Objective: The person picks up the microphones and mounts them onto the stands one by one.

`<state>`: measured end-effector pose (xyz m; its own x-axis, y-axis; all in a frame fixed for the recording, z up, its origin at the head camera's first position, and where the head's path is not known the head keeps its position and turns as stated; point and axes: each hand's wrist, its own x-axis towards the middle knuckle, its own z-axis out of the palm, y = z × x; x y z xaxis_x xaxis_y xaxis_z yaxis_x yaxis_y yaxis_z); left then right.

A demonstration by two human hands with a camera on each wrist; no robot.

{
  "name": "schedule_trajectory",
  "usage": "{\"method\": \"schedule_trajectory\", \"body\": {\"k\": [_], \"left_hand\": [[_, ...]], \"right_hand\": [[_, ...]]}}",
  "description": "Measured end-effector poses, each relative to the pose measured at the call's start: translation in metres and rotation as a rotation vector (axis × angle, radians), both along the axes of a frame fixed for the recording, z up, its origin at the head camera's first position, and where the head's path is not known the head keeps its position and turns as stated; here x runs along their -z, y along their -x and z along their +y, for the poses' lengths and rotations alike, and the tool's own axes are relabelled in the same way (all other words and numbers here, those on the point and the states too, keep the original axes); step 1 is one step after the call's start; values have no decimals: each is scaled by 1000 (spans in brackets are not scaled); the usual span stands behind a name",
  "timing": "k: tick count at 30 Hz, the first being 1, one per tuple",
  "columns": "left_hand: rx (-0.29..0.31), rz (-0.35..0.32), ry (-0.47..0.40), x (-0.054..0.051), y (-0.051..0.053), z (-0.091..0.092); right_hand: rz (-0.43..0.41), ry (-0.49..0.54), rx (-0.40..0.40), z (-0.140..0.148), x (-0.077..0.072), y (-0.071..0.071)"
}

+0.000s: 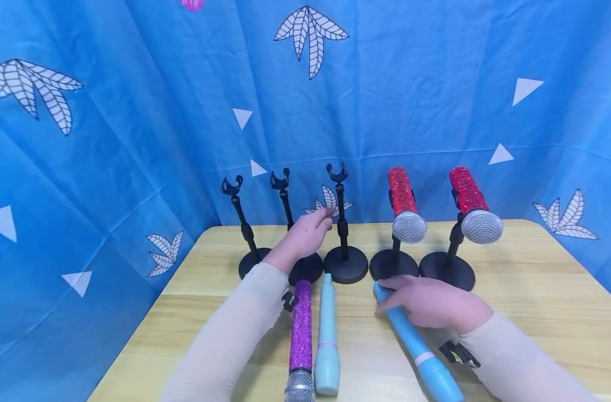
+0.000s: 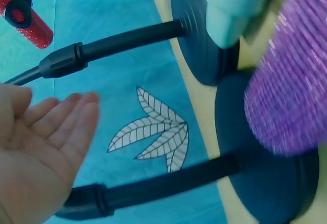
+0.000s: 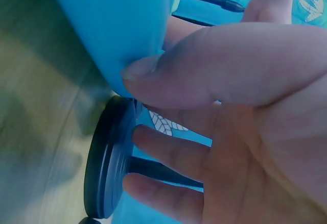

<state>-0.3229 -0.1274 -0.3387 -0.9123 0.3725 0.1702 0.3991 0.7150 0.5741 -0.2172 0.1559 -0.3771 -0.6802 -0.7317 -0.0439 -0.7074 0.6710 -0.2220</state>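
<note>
My right hand (image 1: 433, 301) pinches the narrow end of a bright blue microphone (image 1: 411, 340) lying slantwise on the table. In the right wrist view, the thumb (image 3: 168, 81) presses its side while other fingers extend apart. My left hand (image 1: 305, 234), fingers extended, is between the second stand and the black middle microphone stand (image 1: 342, 223), holding nothing. Below the left hand lie a glittery purple microphone (image 1: 301, 329) with a silver mesh head and a pale turquoise microphone (image 1: 328, 340), side by side. Whether the left hand touches a stand is unclear.
Two more black stands with bare clips, the leftmost stand (image 1: 245, 223) and the second stand (image 1: 282, 190), are at the back left. Two glittery red microphones (image 1: 402, 192) (image 1: 467, 192) sit in stands at right. A blue curtain (image 1: 411, 84) hangs behind the wooden table (image 1: 536, 312).
</note>
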Motion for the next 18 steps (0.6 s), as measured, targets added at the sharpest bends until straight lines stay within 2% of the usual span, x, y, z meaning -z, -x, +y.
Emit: {"method": "schedule_trajectory", "body": {"k": [5,8,11,18], "left_hand": [[-13,78,-226,-3,8,8],[-27,93,-302,-7,10,13],[-33,94,-304,-9,10,19],[-66,105,-276,-7,12,26]], "right_hand": [[-16,-34,-2,-7,2,-5],[13,-40,-9,-11,3,-9],[33,-41,6,-15,4,-12],[82,-53,18,-21,8,-17]]}}
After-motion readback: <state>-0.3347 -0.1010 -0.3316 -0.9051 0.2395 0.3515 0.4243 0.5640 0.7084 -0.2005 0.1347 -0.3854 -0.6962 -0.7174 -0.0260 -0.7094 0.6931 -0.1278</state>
